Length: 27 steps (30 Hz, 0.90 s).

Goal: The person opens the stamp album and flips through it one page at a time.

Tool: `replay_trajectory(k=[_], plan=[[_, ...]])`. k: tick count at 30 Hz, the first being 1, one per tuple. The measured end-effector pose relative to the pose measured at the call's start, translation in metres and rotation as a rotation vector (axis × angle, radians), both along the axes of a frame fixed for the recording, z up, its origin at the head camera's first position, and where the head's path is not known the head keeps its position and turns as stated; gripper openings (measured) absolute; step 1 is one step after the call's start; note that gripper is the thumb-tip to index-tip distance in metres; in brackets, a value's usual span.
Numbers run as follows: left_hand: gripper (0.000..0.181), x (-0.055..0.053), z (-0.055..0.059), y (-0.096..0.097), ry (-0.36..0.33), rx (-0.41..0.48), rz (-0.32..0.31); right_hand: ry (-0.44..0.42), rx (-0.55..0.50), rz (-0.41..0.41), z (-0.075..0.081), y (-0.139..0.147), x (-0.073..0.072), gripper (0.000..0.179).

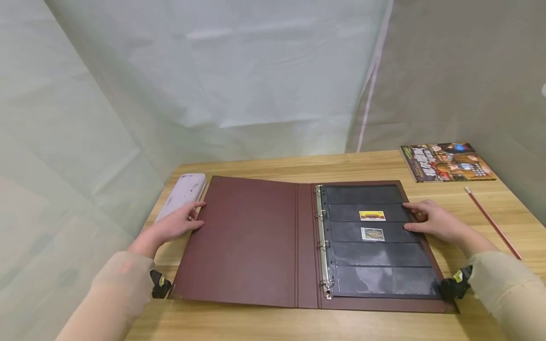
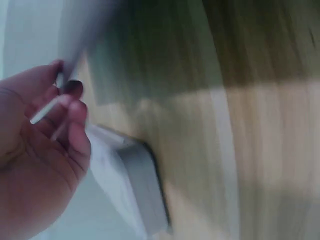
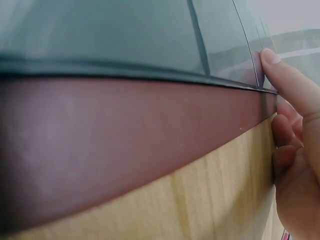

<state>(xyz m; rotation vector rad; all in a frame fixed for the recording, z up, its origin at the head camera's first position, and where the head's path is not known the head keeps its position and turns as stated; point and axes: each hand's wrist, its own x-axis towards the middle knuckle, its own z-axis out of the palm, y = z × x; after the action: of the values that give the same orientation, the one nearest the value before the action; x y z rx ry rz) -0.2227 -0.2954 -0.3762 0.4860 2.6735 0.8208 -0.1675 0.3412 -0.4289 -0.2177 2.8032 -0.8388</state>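
Observation:
A dark red-brown ring-binder stamp album (image 1: 247,241) lies spread open, its bare inner cover on the left. On the right, a black stock page (image 1: 384,253) with clear strips sits on the metal rings (image 1: 323,244). It bears a yellow-and-red stamp (image 1: 372,216) and a greenish stamp (image 1: 372,234). My left hand (image 1: 177,223) pinches the left cover's outer edge between thumb and fingers; the left wrist view shows that edge raised above the table. At the right edge is my right hand (image 1: 439,222), thumb over the page's margin and fingers curled at the cover's edge (image 3: 267,102).
Behind my left hand lies a pale speckled case (image 1: 182,192), partly beside the cover. A comic-style book (image 1: 448,162) rests at the table's back right. Nearer, a red pencil (image 1: 492,222) lies slantwise to the right of my right hand. Grey-green cloth (image 1: 264,85) hangs behind the wooden table.

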Motion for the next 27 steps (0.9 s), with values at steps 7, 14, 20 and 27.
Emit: replay_trajectory(k=[7,14,20,27], plan=[[0.061,-0.001,-0.014,-0.003,-0.068,-0.017,0.005,-0.006,-0.007,-0.003,0.000,0.000,0.000,0.083],[0.058,-0.002,-0.025,-0.002,-0.046,-0.031,-0.003,-0.002,-0.026,0.008,0.001,0.000,-0.001,0.083],[0.056,-0.001,-0.030,0.002,-0.017,-0.042,-0.014,-0.004,-0.023,0.011,0.001,0.001,-0.002,0.083],[0.056,0.000,-0.035,0.004,0.011,-0.064,-0.018,0.003,-0.022,0.010,0.000,0.002,-0.001,0.084]])
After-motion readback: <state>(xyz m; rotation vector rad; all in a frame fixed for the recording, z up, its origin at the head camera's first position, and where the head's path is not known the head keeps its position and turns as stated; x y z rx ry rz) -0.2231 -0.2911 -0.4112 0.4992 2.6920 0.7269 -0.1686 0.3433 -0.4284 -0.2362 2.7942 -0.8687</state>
